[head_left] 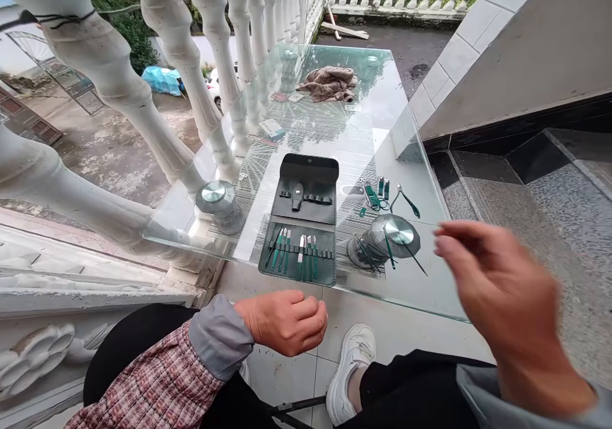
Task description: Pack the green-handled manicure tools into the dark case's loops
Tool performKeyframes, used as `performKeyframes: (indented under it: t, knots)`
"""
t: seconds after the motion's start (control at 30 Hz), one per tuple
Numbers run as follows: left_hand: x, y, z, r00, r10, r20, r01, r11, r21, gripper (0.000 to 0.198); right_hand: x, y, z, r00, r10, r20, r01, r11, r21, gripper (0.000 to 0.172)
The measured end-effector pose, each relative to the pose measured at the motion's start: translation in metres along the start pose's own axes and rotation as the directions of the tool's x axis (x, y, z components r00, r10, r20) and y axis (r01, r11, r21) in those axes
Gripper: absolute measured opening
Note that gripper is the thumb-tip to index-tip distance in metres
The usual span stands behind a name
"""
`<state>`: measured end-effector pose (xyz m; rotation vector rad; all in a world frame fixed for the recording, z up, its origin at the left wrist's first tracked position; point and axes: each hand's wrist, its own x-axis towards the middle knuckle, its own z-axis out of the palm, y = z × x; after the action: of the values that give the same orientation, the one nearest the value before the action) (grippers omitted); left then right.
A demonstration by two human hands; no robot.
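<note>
Lying open on the glass tabletop [411,282], a black leather manicure case [308,169] holds green-handled tools [285,250] in its strap loops, with loose nippers [406,201] and 2 thin picks [389,248] just to its right, beside a round metal stand [399,231]. The right hand [502,295] hangs over the table's right edge, too blurred to tell its grip. The left hand [282,322] sits just short of the near edge, fingers curled closed — pinching nothing that shows.
</note>
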<state>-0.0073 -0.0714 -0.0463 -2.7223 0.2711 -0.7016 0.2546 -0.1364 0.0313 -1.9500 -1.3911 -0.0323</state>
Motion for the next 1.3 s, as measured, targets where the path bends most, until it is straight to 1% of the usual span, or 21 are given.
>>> performKeyframes:
  t: [0.03, 0.07, 0.1, 0.13, 0.17, 0.23, 0.3, 0.43, 0.57, 0.63, 0.8, 0.87, 0.97, 1.1, 1.17, 1.3]
  knots:
    - [0.0, 0.0, 0.0, 1.0, -0.003, 0.001, 0.003, 1.0, -0.003, 0.015, 0.005, 0.007, 0.006, 0.998, 0.015, 0.06, -0.014, 1.0, -0.014, 0.026]
    - [0.0, 0.0, 0.001, 1.0, -0.007, 0.002, 0.007, 1.0, -0.003, 0.015, 0.01, 0.015, 0.013, 0.987, 0.032, 0.158, -0.028, 0.999, -0.031, 0.025]
    - [0.0, 0.0, 0.002, 1.0, -0.01, 0.001, 0.01, 1.0, -0.004, 0.015, 0.014, 0.022, 0.02, 0.976, 0.067, 0.207, -0.053, 0.996, -0.074, 0.022]
    - [0.001, 0.0, 0.003, 1.0, -0.011, -0.003, 0.011, 1.0, -0.006, 0.015, 0.018, 0.029, 0.027, 0.961, 0.099, 0.258, -0.067, 0.989, -0.131, 0.019]
    - [0.001, 0.0, 0.004, 1.0, -0.009, -0.005, 0.009, 1.0, -0.007, 0.016, 0.021, 0.034, 0.033, 0.936, 0.132, 0.327, -0.069, 0.978, -0.197, 0.019]
    - [0.001, 0.0, 0.005, 1.0, -0.006, 0.0, 0.006, 1.0, -0.009, 0.016, 0.024, 0.037, 0.043, 0.888, 0.194, 0.417, -0.051, 0.942, -0.331, 0.022]
    - [0.003, -0.001, 0.006, 1.0, -0.006, 0.014, 0.006, 1.0, -0.014, 0.015, 0.026, 0.034, 0.049, 0.857, 0.231, 0.461, -0.011, 0.902, -0.431, 0.025]
    - [0.005, -0.002, 0.006, 0.999, -0.007, 0.037, 0.008, 0.999, -0.037, 0.016, 0.034, 0.025, 0.054, 0.841, 0.212, 0.498, 0.112, 0.832, -0.543, 0.024]
    - [0.006, -0.003, 0.006, 0.999, 0.002, 0.045, 0.002, 0.998, -0.068, 0.017, 0.043, 0.025, 0.057, 0.79, 0.192, 0.582, 0.223, 0.794, -0.565, 0.027]
    - [0.005, -0.003, 0.006, 0.999, -0.001, 0.045, 0.004, 0.997, -0.075, 0.017, 0.046, 0.026, 0.058, 0.768, 0.193, 0.61, 0.251, 0.787, -0.564, 0.027]
    - [0.004, -0.002, 0.006, 1.0, 0.005, 0.026, -0.003, 0.997, -0.075, 0.016, 0.045, 0.022, 0.056, 0.752, 0.229, 0.619, 0.303, 0.713, -0.632, 0.028]
    - [0.004, -0.002, 0.006, 1.0, -0.002, 0.02, 0.003, 0.997, -0.075, 0.016, 0.045, 0.02, 0.055, 0.74, 0.236, 0.63, 0.32, 0.7, -0.638, 0.028]
    - [0.003, -0.001, 0.007, 1.0, -0.008, 0.014, 0.009, 0.997, -0.071, 0.015, 0.047, 0.019, 0.054, 0.724, 0.237, 0.648, 0.33, 0.706, -0.627, 0.026]
    - [0.002, 0.0, 0.007, 1.0, 0.001, 0.027, 0.001, 0.997, -0.078, 0.014, 0.049, 0.021, 0.055, 0.717, 0.251, 0.65, 0.29, 0.741, -0.606, 0.022]
    - [0.002, 0.0, 0.007, 0.999, 0.0, 0.037, 0.003, 0.997, -0.072, 0.013, 0.05, 0.024, 0.055, 0.733, 0.229, 0.64, 0.265, 0.771, -0.58, 0.019]
    - [0.003, -0.001, 0.007, 0.998, -0.009, 0.062, 0.012, 0.999, -0.044, 0.013, 0.051, 0.034, 0.052, 0.784, 0.148, 0.603, 0.21, 0.851, -0.482, 0.015]
